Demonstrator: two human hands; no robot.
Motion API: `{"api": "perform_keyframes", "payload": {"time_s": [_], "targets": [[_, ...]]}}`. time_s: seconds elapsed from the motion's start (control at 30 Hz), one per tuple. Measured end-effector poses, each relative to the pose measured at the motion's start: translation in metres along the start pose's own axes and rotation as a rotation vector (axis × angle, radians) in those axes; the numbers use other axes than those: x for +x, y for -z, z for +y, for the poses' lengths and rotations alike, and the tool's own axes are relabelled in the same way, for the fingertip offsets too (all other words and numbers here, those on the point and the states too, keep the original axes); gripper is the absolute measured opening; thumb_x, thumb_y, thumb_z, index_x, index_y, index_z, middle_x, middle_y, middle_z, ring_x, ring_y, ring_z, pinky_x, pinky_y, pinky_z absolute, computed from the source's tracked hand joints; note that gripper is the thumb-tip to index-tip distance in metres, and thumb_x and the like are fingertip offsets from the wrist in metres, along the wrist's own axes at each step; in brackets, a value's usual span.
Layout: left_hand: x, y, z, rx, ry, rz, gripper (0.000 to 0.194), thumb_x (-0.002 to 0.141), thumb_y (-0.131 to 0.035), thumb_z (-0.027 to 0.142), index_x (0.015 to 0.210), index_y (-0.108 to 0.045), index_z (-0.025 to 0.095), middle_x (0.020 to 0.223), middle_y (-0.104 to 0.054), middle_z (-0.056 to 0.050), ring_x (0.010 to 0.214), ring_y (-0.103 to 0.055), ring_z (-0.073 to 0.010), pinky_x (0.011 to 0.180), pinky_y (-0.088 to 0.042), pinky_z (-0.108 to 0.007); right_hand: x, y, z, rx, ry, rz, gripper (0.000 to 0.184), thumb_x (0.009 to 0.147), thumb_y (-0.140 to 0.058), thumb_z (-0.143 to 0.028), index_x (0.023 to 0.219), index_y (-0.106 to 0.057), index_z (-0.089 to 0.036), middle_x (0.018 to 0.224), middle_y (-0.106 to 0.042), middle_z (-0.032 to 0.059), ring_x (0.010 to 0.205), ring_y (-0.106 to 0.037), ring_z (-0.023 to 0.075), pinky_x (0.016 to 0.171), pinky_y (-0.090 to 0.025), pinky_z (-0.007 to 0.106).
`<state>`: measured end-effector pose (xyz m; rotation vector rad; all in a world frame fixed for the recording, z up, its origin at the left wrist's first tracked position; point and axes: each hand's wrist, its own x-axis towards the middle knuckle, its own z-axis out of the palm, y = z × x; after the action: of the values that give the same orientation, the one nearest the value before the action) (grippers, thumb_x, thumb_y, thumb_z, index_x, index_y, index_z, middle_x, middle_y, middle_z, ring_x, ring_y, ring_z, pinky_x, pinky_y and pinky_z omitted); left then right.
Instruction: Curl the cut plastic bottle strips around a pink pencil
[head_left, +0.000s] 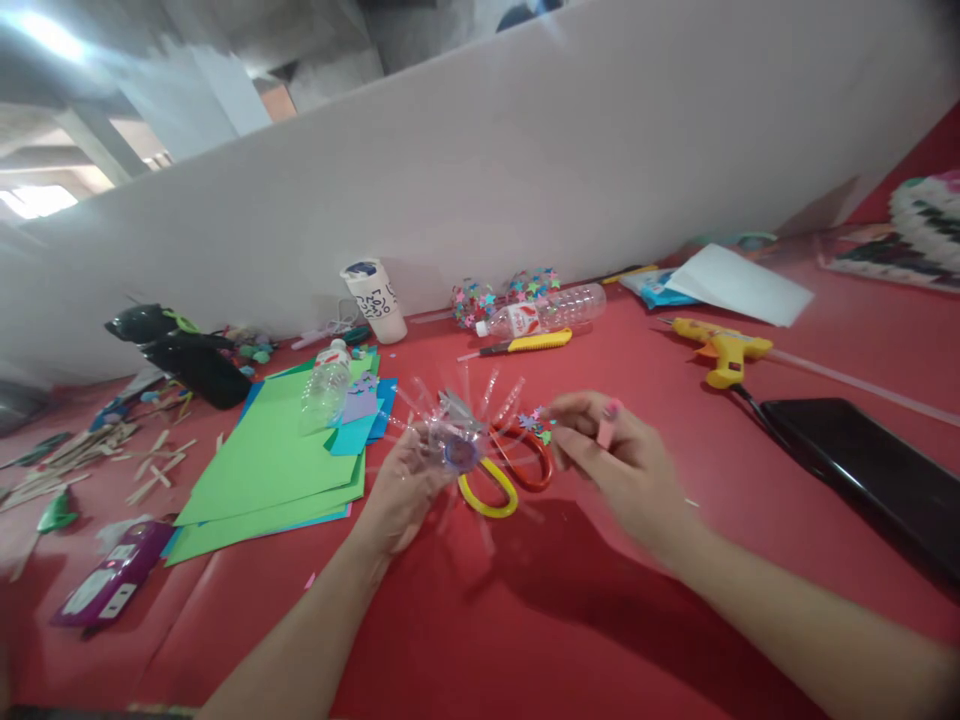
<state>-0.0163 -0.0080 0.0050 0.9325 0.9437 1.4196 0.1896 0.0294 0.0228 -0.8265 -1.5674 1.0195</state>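
My left hand (412, 480) grips a clear plastic bottle piece (461, 455) cut into thin strips that spread outward, with a bluish round spot at its centre. Behind it lie scissors with a yellow handle loop (487, 492) and a red handle loop (534, 465), partly covered by the plastic. My right hand (615, 460) is closed, its fingertips pinched together beside small colourful star cutouts (536, 425). Whether a star is in the pinch is too small to tell. A small pink piece (608, 424) shows at its fingers.
Green paper sheets (270, 460) lie left, a plastic bottle (326, 390) on them. Behind are another bottle (555, 310), a yellow cutter (536, 342) and a white cup (375, 300). Right are a yellow glue gun (720, 350) and a black phone-like slab (870, 460).
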Motion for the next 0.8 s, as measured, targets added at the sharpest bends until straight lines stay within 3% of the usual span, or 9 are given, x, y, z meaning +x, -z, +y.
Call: {"api": "perform_keyframes", "payload": {"time_s": [0.13,0.23,0.33,0.43,0.5,0.8], "targets": [[-0.001,0.001,-0.004,-0.032,0.110,-0.059,0.037,0.062,-0.076,0.012,0.095,-0.061,0.019,0.093,-0.071,-0.004,0.087,-0.067,-0.0183,0.083,-0.049,-0.029,0.004,-0.007,0.005,0.218,-0.224,-0.113,0.013,0.082,-0.050,-0.025,0.091,-0.055,-0.017,0.053,-0.057,-0.0038,0.040,-0.038,0.0072,0.039,-0.027,0.020],[-0.001,0.001,-0.006,-0.046,0.161,-0.121,0.033,0.066,-0.073,0.012,0.095,-0.060,0.018,0.097,-0.070,-0.006,0.091,-0.066,-0.0201,0.082,-0.049,-0.029,0.002,-0.007,0.002,0.241,-0.160,-0.018,0.010,0.083,-0.050,-0.027,0.086,-0.053,-0.018,0.049,-0.051,-0.0058,0.041,-0.041,0.0079,0.040,-0.029,0.020],[0.000,0.001,-0.006,-0.048,0.177,-0.143,0.029,0.068,-0.071,0.011,0.094,-0.060,0.018,0.097,-0.070,-0.006,0.091,-0.066,-0.0194,0.080,-0.049,-0.027,0.004,0.000,-0.006,0.082,-0.006,0.036,0.006,0.082,-0.051,-0.022,0.078,-0.055,-0.019,0.055,-0.051,-0.0046,0.049,-0.046,0.0091,0.047,-0.036,0.021],[0.002,0.002,-0.005,-0.028,0.209,-0.115,0.028,0.068,-0.072,0.011,0.093,-0.060,0.017,0.097,-0.069,-0.007,0.089,-0.066,-0.0179,0.080,-0.049,-0.026,0.011,0.005,-0.018,-0.146,0.104,-0.062,0.012,0.078,-0.054,-0.017,0.067,-0.058,-0.018,0.063,-0.054,-0.0015,0.057,-0.049,0.0108,0.053,-0.039,0.023],[0.003,0.003,-0.005,-0.006,0.235,-0.096,0.030,0.066,-0.072,0.010,0.093,-0.060,0.017,0.095,-0.069,-0.006,0.086,-0.066,-0.0163,0.078,-0.049,-0.024,0.015,0.005,-0.024,-0.207,0.105,-0.134,0.013,0.077,-0.053,-0.016,0.066,-0.059,-0.018,0.065,-0.054,-0.0008,0.058,-0.050,0.0113,0.053,-0.040,0.023],[0.008,0.011,-0.008,0.054,0.260,-0.178,0.031,0.065,-0.072,0.009,0.093,-0.061,0.018,0.092,-0.067,-0.004,0.080,-0.064,-0.0141,0.077,-0.046,-0.025,0.026,-0.005,-0.024,-0.193,-0.165,-0.376,0.012,0.076,-0.057,-0.027,0.073,-0.062,-0.017,0.066,-0.054,-0.0013,0.056,-0.051,0.0111,0.050,-0.039,0.023]]}}
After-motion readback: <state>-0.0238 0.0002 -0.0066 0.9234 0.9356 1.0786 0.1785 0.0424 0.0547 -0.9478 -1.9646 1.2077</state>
